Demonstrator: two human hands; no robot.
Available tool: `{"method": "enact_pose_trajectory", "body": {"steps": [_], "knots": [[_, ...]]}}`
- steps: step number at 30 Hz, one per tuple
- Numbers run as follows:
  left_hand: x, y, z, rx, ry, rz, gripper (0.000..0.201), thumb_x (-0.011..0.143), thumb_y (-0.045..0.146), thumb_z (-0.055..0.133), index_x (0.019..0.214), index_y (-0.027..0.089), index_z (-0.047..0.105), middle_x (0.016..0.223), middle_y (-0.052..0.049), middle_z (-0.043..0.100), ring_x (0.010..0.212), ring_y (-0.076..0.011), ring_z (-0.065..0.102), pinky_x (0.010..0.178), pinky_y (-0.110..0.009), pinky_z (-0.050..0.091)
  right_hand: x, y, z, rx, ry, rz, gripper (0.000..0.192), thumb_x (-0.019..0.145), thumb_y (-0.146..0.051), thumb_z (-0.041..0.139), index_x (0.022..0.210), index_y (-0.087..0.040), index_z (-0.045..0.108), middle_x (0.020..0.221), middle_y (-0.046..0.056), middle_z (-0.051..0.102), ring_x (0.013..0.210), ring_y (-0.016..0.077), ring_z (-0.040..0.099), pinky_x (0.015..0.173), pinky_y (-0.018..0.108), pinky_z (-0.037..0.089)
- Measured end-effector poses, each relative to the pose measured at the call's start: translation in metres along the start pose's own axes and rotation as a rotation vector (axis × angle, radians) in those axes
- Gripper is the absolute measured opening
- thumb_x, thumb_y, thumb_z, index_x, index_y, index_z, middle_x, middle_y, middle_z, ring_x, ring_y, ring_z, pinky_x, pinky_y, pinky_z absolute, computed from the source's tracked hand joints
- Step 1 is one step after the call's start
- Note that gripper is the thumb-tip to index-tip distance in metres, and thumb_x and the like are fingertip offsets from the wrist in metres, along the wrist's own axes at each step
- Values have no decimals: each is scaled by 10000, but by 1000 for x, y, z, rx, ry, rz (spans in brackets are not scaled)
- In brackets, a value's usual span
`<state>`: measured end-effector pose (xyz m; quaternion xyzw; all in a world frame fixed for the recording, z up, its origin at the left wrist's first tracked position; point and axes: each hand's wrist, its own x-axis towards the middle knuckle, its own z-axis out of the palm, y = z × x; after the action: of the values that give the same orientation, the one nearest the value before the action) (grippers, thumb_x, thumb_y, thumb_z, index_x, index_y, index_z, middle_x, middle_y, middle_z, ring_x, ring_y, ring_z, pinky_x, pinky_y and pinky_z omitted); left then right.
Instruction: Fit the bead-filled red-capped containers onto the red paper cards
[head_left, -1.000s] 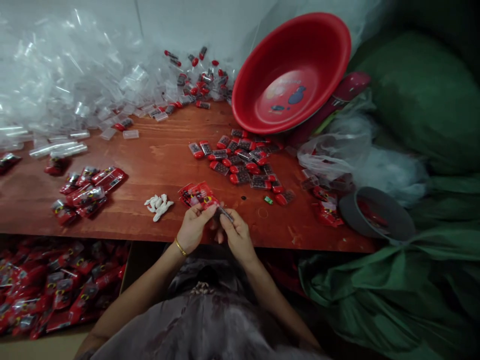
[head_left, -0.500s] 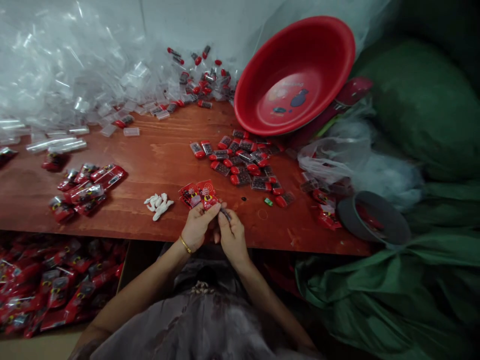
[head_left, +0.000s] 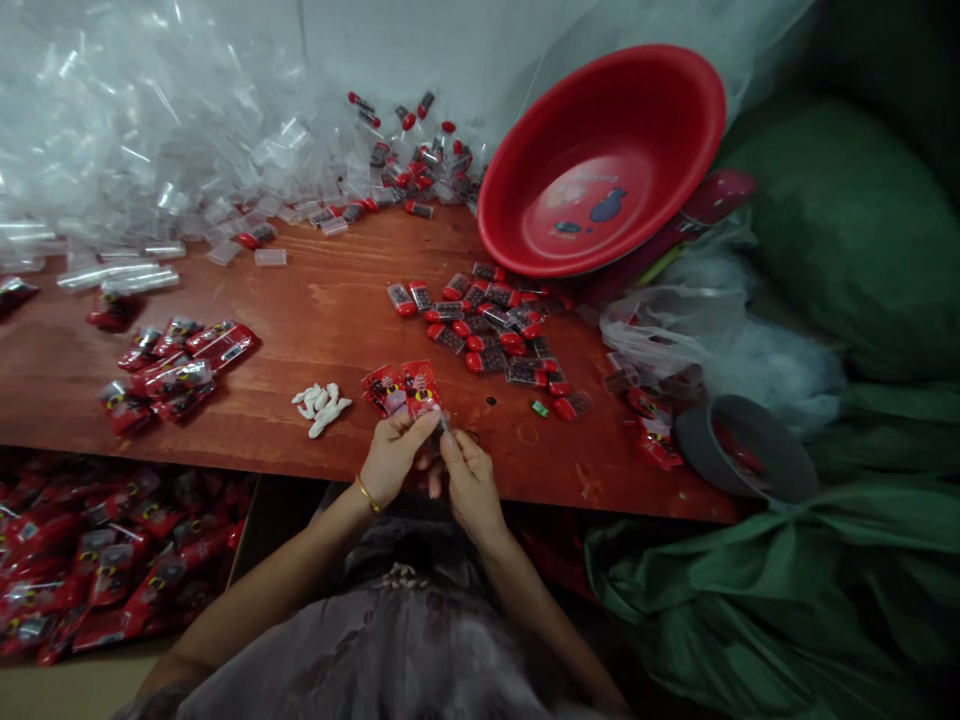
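My left hand [head_left: 391, 455], with a gold bracelet at the wrist, is closed on the lower end of a small red printed packet [head_left: 420, 382]. A second red packet [head_left: 384, 390] lies flat on the table just beside it. Close against the left, my right hand [head_left: 474, 482] pinches a small clear case [head_left: 443, 424] that looks dark inside. Fingers hide most of this case, and I cannot tell whether it is inside the packet's mouth. White crumpled finger cots [head_left: 321, 408], or similar pieces, rest left of my hands.
Several red-capped clear cases [head_left: 487, 325] lie beyond my hands, before a tilted red basin [head_left: 600, 170]. Filled red packets [head_left: 176, 375] are at left, more in a box [head_left: 112, 560] below. Clear empty sleeves [head_left: 150, 150] heap behind. A grey ring-shaped container [head_left: 742, 450] stands right.
The view has shifted slightly. Both hands stay together at the packet, while the right fingers and the small case have turned a little toward the packet.
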<state>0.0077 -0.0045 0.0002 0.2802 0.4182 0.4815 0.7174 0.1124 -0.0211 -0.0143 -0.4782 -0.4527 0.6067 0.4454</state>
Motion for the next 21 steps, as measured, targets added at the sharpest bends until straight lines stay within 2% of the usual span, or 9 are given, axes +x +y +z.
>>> {"method": "enact_pose_trajectory", "body": {"steps": [2,4,9,12,16,18,21], "knots": [[-2,-2,4,22,0,-15,452,699,579,625,745,130,600,369,81,403,287,-129,512,263,-173,289,1,1,2,35,27,-6,388,851,-567,455,750,-196,502,620,-32,592,344,44,428,366,180,371],[-3,0,7,32,16,6,454,665,581,657,691,135,578,373,83,401,278,-114,498,263,-169,290,1,0,3,29,48,-25,374,855,-556,458,761,-197,505,626,-31,593,356,46,432,365,176,367],[1,9,5,-32,-4,115,468,708,605,601,704,137,601,399,55,457,287,-85,445,287,-191,341,-2,-8,0,-65,34,-84,344,874,-518,448,761,-198,505,623,-32,593,382,51,456,388,179,364],[4,9,4,8,-34,88,432,724,563,614,719,132,603,405,46,476,292,-83,440,284,-189,350,-4,-9,0,-106,51,-90,348,885,-510,431,753,-195,501,613,-32,583,381,51,450,397,183,365],[1,3,12,25,40,90,418,669,545,676,720,139,587,400,93,402,272,-64,399,275,-189,370,-2,-7,1,-182,124,-124,355,877,-524,431,801,-196,543,551,-46,524,398,66,441,387,182,362],[-1,2,15,42,65,108,412,656,537,688,670,143,570,400,94,392,270,-61,394,276,-191,370,-1,-7,0,-178,115,-131,354,871,-530,438,797,-200,542,550,-49,520,396,67,442,381,182,365],[-1,2,13,37,0,85,404,686,537,660,621,157,539,401,73,422,291,-84,439,286,-201,367,0,-5,-6,-122,63,-113,359,865,-538,445,760,-203,519,597,-37,565,389,64,458,375,187,369]]}}
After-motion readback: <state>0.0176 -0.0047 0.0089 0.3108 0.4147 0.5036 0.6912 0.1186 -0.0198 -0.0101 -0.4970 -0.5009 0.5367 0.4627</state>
